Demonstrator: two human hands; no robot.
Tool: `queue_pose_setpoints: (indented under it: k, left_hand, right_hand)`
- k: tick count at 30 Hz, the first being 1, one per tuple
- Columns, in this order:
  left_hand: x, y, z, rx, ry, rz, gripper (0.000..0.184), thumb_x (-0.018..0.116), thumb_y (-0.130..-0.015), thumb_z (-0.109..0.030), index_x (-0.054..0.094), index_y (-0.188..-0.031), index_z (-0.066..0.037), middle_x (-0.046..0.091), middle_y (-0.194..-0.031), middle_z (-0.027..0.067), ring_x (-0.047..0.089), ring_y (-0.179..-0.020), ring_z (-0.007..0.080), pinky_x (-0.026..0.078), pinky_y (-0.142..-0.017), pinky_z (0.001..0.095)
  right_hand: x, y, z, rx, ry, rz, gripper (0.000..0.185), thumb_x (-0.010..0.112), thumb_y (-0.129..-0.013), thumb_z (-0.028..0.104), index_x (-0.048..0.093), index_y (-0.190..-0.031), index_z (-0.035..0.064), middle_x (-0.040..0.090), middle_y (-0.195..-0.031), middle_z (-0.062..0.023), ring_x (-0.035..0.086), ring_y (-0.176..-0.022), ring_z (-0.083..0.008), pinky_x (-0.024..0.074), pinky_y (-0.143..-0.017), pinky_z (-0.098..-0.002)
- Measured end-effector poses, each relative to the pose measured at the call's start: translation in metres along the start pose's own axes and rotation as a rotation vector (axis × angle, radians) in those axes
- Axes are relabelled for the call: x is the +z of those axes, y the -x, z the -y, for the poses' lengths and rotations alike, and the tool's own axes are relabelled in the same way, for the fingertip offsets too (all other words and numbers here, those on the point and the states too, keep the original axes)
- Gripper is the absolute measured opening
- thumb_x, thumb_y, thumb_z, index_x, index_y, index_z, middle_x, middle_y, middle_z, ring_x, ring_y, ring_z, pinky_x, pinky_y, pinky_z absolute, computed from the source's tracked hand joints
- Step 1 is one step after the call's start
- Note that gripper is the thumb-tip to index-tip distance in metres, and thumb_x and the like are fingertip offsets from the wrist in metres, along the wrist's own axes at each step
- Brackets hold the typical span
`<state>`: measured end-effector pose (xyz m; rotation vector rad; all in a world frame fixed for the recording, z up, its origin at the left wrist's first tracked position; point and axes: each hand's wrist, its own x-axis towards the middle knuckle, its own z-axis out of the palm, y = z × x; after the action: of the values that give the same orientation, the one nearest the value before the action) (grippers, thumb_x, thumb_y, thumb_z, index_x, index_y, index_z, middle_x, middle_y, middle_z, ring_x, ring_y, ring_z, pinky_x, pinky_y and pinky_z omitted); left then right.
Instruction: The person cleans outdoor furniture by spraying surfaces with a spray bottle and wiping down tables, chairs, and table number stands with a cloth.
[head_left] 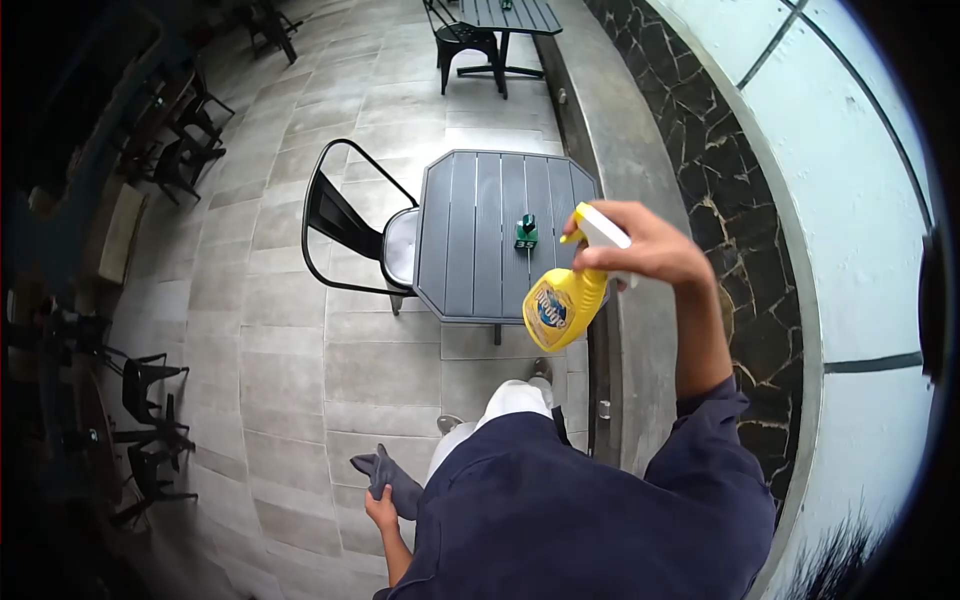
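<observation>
My right hand (650, 245) grips a yellow spray bottle (562, 308) by its white and yellow trigger head, tilted over the right front edge of a grey slatted table (470, 270). Down at my left side, my left hand (382, 507) is closed around a grey cloth (398, 488) that hangs beside my leg. On the tabletop stands a small green holder (526, 236) with a dark top and white marks too small to read.
A black metal chair (345, 225) stands at the table's left side. Along the right runs a low concrete ledge (640, 160) below a dark stone wall strip (700, 130). Another table (510, 15) and chair (465, 40) stand farther ahead; several dark chairs line the left.
</observation>
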<state>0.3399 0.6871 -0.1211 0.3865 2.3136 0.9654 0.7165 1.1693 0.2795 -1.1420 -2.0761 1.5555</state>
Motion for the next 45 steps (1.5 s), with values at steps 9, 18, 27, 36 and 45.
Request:
queue_pose_setpoints:
  k: [9, 18, 27, 36, 45]
  left_hand:
    - [-0.044, -0.071, -0.017, -0.117, 0.129, -0.053, 0.027, 0.072, -0.082, -0.005, 0.064, -0.106, 0.004, 0.068, -0.102, 0.0101, 0.063, -0.089, 0.0197, 0.05, -0.083, 0.0321]
    - [-0.059, -0.199, -0.087, -0.044, 0.157, 0.049, 0.025, 0.072, -0.084, -0.006, 0.064, -0.106, 0.003, 0.068, -0.1, 0.0089, 0.063, -0.088, 0.0187, 0.049, -0.084, 0.0318]
    - [-0.094, -0.375, -0.239, 0.316, -0.215, -0.112, 0.057, 0.059, -0.086, -0.006, 0.039, -0.139, -0.002, 0.065, -0.111, 0.0233, 0.063, -0.099, 0.0406, 0.047, -0.091, 0.0444]
    - [0.043, -0.477, -0.443, 0.749, -0.499, 0.666, 0.024, 0.049, -0.089, -0.012, 0.07, -0.098, -0.004, 0.062, -0.099, 0.0266, 0.06, -0.094, 0.0413, 0.047, -0.086, 0.0447]
    - [0.158, -0.487, -0.512, 0.811, -0.701, 0.722, 0.053, 0.064, -0.076, -0.041, 0.067, -0.09, 0.01, 0.066, -0.094, 0.0326, 0.064, -0.094, 0.0457, 0.051, -0.085, 0.0485]
  right_hand:
    - [0.144, -0.092, -0.032, -0.48, -0.415, 0.352, 0.057, 0.083, -0.068, 0.004, 0.062, -0.121, -0.0017, 0.071, -0.099, -0.0115, 0.066, -0.097, -0.0208, 0.0476, -0.087, -0.0294]
    - [0.289, -0.23, -0.08, -0.059, -1.172, 0.06, 0.077, 0.084, -0.075, 0.027, 0.045, -0.136, 0.0004, 0.069, -0.102, -0.0159, 0.067, -0.095, -0.0206, 0.0565, -0.081, -0.0317]
    - [0.335, -0.348, -0.111, 0.054, -1.634, -0.063, 0.068, 0.081, -0.078, 0.019, 0.046, -0.134, 0.0051, 0.054, -0.133, -0.015, 0.06, -0.098, -0.0124, 0.0503, -0.093, -0.0317]
    - [0.324, -0.343, -0.095, -0.213, -1.778, -0.32, 0.028, 0.068, -0.09, 0.033, 0.061, -0.095, 0.0059, 0.039, -0.148, -0.0231, 0.06, -0.112, -0.0229, 0.0516, -0.091, -0.032]
    - [0.357, -0.275, -0.019, 0.178, -0.881, -0.925, 0.033, 0.062, -0.095, 0.022, 0.058, -0.122, 0.0037, 0.064, -0.122, -0.0139, 0.061, -0.09, -0.0137, 0.0505, -0.079, -0.0267]
